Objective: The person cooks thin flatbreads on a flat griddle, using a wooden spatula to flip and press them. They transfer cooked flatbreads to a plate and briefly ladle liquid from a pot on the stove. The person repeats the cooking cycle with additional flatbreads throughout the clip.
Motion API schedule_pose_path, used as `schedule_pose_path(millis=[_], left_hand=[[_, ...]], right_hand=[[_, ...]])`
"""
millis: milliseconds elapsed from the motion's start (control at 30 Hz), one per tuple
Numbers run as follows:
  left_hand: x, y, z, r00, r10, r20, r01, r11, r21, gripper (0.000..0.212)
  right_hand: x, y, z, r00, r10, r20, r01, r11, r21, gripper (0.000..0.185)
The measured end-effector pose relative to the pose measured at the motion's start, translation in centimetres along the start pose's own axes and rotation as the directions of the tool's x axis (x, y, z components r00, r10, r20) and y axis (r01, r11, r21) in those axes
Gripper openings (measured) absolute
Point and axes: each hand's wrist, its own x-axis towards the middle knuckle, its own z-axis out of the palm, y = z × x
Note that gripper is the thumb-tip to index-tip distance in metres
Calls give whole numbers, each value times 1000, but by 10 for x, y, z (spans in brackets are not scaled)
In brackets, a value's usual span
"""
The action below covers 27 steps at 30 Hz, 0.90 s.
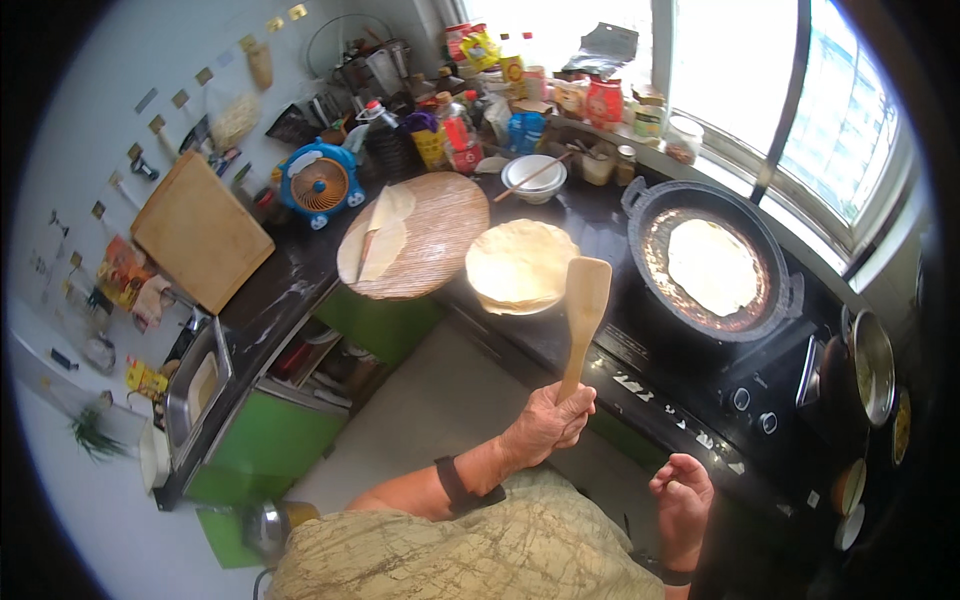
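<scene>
My left hand [546, 426] grips the handle of a wooden spatula [588, 300], its blade up. Beyond the blade, a stack of pale flatbreads [521, 262] rests on the black counter. To the right, a flatbread [712, 266] lies in oil in a two-handled dark pan [645, 289] on the stove. My right hand [684, 487] is raised near the stove's front edge, fingers curled, with nothing visible in it. On a round ribbed board [442, 225] at the left lie thin sheets of dough [386, 251], partly folded over a rolling pin [366, 253].
White bowls [534, 176] with a chopstick across them stand behind the stack. A blue toy-like fan [321, 182], bottles and jars crowd the corner. A wooden cutting board [202, 232] leans at the left wall, near a sink [196, 394]. A metal pan [874, 367] is at the far right.
</scene>
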Motion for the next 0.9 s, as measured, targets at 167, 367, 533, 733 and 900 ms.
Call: schedule_pose_path(millis=[167,367,533,733,900], left_hand=[[-25,6,-15,985,72,-154,-71,997,7,20],[-51,15,-41,955,153,-254,-152,988,23,17],[-55,34,-74,958,155,-241,-172,984,-51,18],[-83,74,-133,926,265,-267,-298,950,-92,22],[-120,105,-192,890,293,-350,-345,934,-95,28]], right_hand=[[19,12,18,977,134,164,-121,989,-89,33],[31,24,48,951,198,237,-151,968,-200,33],[33,34,79,968,163,191,-109,959,-261,28],[47,67,149,940,239,243,-162,940,-299,25],[64,104,213,907,285,311,-191,934,-301,23]])
